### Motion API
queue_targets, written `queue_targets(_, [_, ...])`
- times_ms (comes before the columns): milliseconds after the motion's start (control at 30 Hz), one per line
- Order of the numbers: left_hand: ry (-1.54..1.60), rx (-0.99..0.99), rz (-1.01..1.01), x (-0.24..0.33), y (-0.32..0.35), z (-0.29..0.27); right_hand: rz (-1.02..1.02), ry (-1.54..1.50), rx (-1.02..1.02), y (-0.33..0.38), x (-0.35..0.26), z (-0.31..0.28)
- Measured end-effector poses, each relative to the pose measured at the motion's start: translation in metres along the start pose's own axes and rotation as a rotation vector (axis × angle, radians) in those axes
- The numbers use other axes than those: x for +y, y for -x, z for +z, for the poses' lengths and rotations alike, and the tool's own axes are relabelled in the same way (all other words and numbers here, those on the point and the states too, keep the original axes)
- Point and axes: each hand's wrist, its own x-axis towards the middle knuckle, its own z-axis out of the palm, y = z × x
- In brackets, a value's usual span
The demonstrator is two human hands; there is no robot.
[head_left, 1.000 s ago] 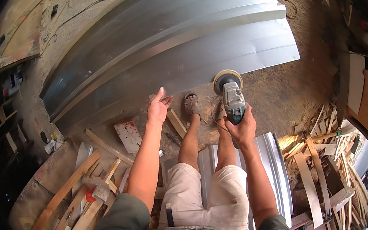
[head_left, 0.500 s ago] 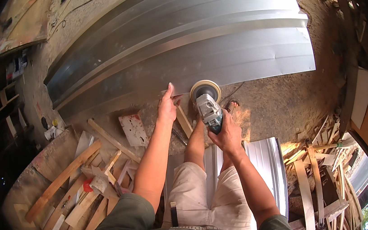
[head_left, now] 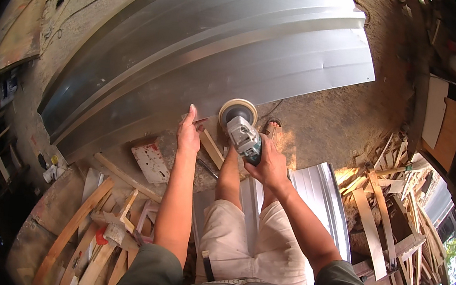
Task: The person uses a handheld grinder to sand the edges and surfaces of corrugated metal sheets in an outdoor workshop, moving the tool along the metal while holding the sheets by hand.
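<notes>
Dirt-floor workshop, right hand [head_left: 270, 167] gripping angle grinder [head_left: 243, 133], open left hand [head_left: 188, 135] on metal sheet [head_left: 205, 44]

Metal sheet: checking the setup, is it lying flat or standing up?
Flat: the metal sheet lies spread on the ground, left hand pressing its edge.

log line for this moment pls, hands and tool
left hand: open, flat at edge of ribbed metal sheet | right hand: grips angle grinder | disc at sheet edge | wood scraps right
</notes>
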Motion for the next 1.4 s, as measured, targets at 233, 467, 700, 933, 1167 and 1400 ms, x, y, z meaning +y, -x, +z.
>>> queue_targets(233, [-0.009,0.0,-0.016,0.006,0.006,0.007,0.088,-0.106,0.223,0.001,0.043,-0.03])
queue_targets(467, [-0.022,0.003,-0.036,0.007,0.003,0.004,0.201,-0.221,0.33,0.001,0.075,-0.076])
queue_targets(700, [0.004,0.004,-0.052,0.009,-0.001,0.0,0.244,-0.217,0.521,-0.005,0.126,-0.115])
queue_targets(933, [-0.092,0.036,-0.109,0.005,-0.007,0.005,0.402,-0.341,0.764,-0.003,0.176,-0.155])
queue_targets(1167, [-0.052,0.069,-0.276,0.0,-0.053,0.014,0.438,-1.002,0.867,0.028,0.201,-0.156])
queue_targets(1400, [-0.348,0.215,-0.218,0.0,-0.079,0.042,0.548,-1.487,0.742,0.047,0.205,-0.13])
